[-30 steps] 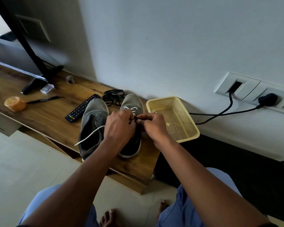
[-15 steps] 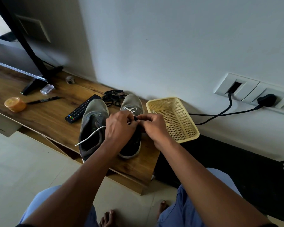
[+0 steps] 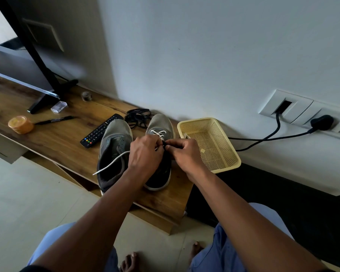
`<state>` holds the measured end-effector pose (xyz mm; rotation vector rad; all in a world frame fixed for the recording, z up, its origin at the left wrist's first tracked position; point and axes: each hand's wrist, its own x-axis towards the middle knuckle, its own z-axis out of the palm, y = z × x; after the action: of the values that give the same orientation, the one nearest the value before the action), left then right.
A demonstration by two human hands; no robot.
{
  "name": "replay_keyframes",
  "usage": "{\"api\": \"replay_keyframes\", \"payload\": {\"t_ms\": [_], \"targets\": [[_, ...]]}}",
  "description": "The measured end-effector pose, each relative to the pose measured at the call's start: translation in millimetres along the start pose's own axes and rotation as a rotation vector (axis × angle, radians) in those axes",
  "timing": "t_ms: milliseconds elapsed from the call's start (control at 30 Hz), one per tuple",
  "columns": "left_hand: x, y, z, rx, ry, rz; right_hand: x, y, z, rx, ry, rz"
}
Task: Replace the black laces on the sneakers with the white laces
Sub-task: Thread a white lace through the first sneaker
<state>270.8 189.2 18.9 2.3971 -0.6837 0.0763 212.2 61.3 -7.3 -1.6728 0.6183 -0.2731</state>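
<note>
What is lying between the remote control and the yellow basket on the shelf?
In the head view, the two grey sneakers stand side by side between the remote control and the yellow basket, with both hands working on the right one.

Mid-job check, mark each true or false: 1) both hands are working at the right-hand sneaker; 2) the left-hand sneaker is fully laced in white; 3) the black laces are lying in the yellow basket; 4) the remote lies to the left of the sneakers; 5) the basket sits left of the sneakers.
1) True: the left hand and right hand meet over the right-hand sneaker, pinching its white lace.
2) False: the left-hand sneaker shows bare eyelets; only a loose white lace end trails across it.
3) False: the black laces are piled on the wooden shelf behind the sneakers.
4) True: the remote lies there.
5) False: the yellow basket sits to their right.
</note>
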Motion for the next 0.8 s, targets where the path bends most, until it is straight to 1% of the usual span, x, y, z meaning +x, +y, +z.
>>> {"api": "replay_keyframes", "payload": {"t_ms": [100,233,433,600,800], "targets": [[0.1,-0.3,-0.7,-0.014,-0.007,-0.006,-1.4,-3.2,-1.0,0.000,-0.008,0.003],[-1.5,0.9,-2.9,-0.049,0.000,-0.009,-1.2,-8.0,-4.8,0.008,-0.028,0.065],[-2.7,4.2,-3.1,-0.047,0.005,0.008,-0.9,-8.1,-3.0,0.041,0.051,0.143],[-4.4,5.2,-2.3,-0.047,0.021,0.000,-1.4,-8.6,1.7,0.088,0.049,0.154],[-1.9,4.2,-2.9,-0.030,0.011,-0.011,0.8,-5.0,1.7,0.080,0.060,0.145]]}}
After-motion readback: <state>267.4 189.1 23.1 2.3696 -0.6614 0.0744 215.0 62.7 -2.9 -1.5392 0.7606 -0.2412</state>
